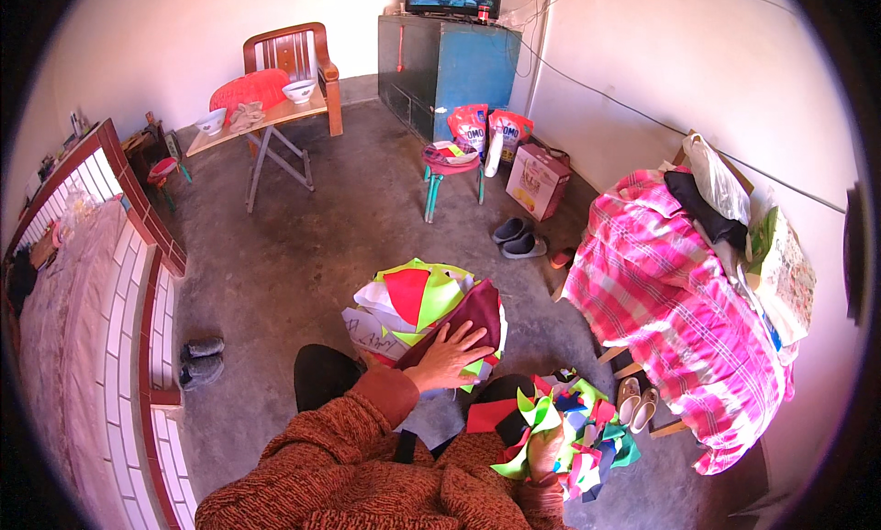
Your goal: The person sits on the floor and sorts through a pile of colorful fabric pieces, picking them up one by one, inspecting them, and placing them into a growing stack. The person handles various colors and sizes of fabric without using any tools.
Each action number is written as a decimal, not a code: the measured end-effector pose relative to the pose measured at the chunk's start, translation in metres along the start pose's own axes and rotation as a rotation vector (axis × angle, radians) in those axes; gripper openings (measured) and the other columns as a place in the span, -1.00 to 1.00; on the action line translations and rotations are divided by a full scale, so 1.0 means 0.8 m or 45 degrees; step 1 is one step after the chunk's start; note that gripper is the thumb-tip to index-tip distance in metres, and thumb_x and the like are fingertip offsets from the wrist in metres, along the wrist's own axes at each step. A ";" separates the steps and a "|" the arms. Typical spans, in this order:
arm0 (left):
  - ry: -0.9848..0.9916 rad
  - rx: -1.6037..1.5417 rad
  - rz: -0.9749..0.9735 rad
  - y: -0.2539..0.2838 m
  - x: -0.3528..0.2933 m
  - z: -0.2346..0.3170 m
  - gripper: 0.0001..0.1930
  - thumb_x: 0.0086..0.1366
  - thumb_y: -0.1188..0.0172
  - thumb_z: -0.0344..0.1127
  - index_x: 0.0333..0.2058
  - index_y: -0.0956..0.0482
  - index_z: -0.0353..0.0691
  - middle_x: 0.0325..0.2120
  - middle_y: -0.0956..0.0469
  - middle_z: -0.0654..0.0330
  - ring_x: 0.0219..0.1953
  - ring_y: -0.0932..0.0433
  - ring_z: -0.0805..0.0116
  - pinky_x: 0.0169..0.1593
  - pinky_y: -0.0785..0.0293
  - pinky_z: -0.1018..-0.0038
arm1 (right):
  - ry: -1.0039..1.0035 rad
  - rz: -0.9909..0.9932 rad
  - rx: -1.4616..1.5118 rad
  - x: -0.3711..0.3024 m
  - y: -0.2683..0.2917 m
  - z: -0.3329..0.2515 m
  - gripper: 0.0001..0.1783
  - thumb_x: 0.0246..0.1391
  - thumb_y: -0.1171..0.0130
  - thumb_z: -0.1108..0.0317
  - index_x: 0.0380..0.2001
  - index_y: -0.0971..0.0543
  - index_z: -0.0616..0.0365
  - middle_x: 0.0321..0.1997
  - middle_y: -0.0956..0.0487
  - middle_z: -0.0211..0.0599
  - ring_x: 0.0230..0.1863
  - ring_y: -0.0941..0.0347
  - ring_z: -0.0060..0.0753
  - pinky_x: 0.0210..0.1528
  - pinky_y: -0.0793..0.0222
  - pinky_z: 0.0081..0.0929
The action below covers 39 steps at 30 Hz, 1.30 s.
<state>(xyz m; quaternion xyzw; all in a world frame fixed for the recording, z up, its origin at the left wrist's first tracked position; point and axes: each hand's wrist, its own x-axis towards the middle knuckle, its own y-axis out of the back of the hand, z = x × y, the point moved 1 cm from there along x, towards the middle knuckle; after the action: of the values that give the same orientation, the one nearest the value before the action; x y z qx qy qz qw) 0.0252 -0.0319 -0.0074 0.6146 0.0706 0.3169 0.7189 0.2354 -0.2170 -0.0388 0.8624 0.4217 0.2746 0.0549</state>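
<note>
Left hand [451, 354] open, fingers spread, we rest it on the maroon cloth [479, 310] atop the fabric bundle [418, 296], just ahead of our knees [323, 379]. Our right hand [548, 449] sits among the scrap pile [580, 429] to our right, partly covered by lime strips [537, 411], so we cannot tell whether it grips. To work well, we should probably press evenly with the left palm, lest loose layers slide, and part the tangled scraps gently
</note>
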 end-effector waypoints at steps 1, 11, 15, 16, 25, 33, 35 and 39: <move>0.028 -0.025 -0.048 0.004 -0.001 0.004 -0.32 0.05 -0.23 0.08 0.17 -0.29 0.15 0.28 -0.05 0.19 0.33 0.09 -0.03 0.21 0.11 -0.20 | -0.009 -0.017 -0.029 -0.001 0.000 0.002 -0.78 0.05 -0.03 0.61 -0.19 -0.41 0.28 -0.37 -0.55 -0.18 -0.31 -0.50 -0.39 -0.26 -0.39 -0.46; 0.324 -0.493 0.073 -0.012 0.011 -0.007 -0.48 0.19 -0.13 0.02 0.10 -0.34 0.05 0.19 -0.22 0.17 0.29 -0.06 0.10 0.19 0.11 -0.09 | 0.004 -0.014 -0.082 0.004 -0.005 -0.034 -0.77 0.03 -0.07 0.60 -0.19 -0.41 0.27 -0.39 -0.55 -0.21 -0.31 -0.51 -0.38 -0.26 -0.39 -0.47; 0.272 -0.433 0.207 -0.014 0.024 -0.027 -0.71 0.25 -0.07 -0.21 -0.05 -0.45 -0.03 0.08 -0.35 0.16 0.17 -0.27 0.24 0.07 -0.10 0.12 | 0.114 0.062 -0.135 -0.004 -0.007 -0.004 -0.75 0.02 -0.07 0.61 -0.18 -0.41 0.27 -0.40 -0.55 -0.19 -0.31 -0.53 -0.29 -0.28 -0.40 -0.45; 0.271 -0.357 0.232 -0.017 0.025 -0.033 -0.72 0.24 -0.09 -0.22 -0.06 -0.46 -0.04 0.08 -0.35 0.14 0.18 -0.26 0.24 0.07 -0.10 0.13 | 0.111 0.035 -0.143 -0.003 -0.007 -0.004 -0.74 0.01 -0.07 0.62 -0.18 -0.41 0.27 -0.41 -0.55 -0.19 -0.32 -0.53 -0.27 -0.29 -0.40 -0.44; 0.436 0.191 0.189 -0.004 0.016 -0.034 -0.32 0.18 0.01 0.20 0.17 -0.27 -0.08 0.24 -0.14 0.03 0.30 -0.06 0.09 0.22 0.11 -0.12 | 0.083 0.035 -0.105 -0.002 -0.007 -0.011 -0.75 0.00 -0.04 0.64 -0.19 -0.43 0.26 -0.41 -0.53 -0.23 -0.34 -0.53 -0.30 -0.29 -0.39 -0.45; 0.423 0.042 0.132 0.011 0.009 -0.046 -0.33 0.09 -0.13 0.17 0.09 -0.36 -0.11 0.18 -0.19 -0.02 0.29 -0.06 0.00 0.21 0.14 -0.19 | 0.113 0.039 -0.149 0.004 -0.006 -0.029 -0.77 0.01 -0.04 0.63 -0.20 -0.44 0.23 -0.44 -0.52 -0.25 -0.36 -0.51 -0.35 -0.29 -0.39 -0.45; 0.450 -0.010 0.189 0.037 0.008 -0.050 -0.37 0.03 -0.24 0.08 0.03 -0.41 -0.14 0.15 -0.24 -0.03 0.29 -0.07 0.00 0.22 0.18 -0.20 | 0.140 0.025 -0.233 0.008 -0.004 -0.042 -0.77 0.01 -0.04 0.62 -0.21 -0.44 0.23 -0.46 -0.52 -0.24 -0.37 -0.51 -0.35 -0.30 -0.39 -0.44; 0.639 0.255 0.269 0.066 0.001 -0.083 -0.34 0.07 -0.19 0.09 0.10 -0.36 -0.14 0.22 -0.15 0.01 0.31 -0.01 0.03 0.25 0.28 -0.19 | 0.166 0.018 -0.252 0.010 -0.005 -0.050 -0.77 0.01 -0.06 0.60 -0.21 -0.43 0.23 -0.46 -0.52 -0.22 -0.38 -0.51 -0.33 -0.33 -0.39 -0.43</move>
<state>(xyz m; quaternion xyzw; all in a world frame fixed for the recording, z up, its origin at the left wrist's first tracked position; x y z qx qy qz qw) -0.0264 0.0266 0.0259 0.5890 0.2127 0.5235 0.5777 0.2159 -0.2140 -0.0029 0.8360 0.3890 0.3709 0.1102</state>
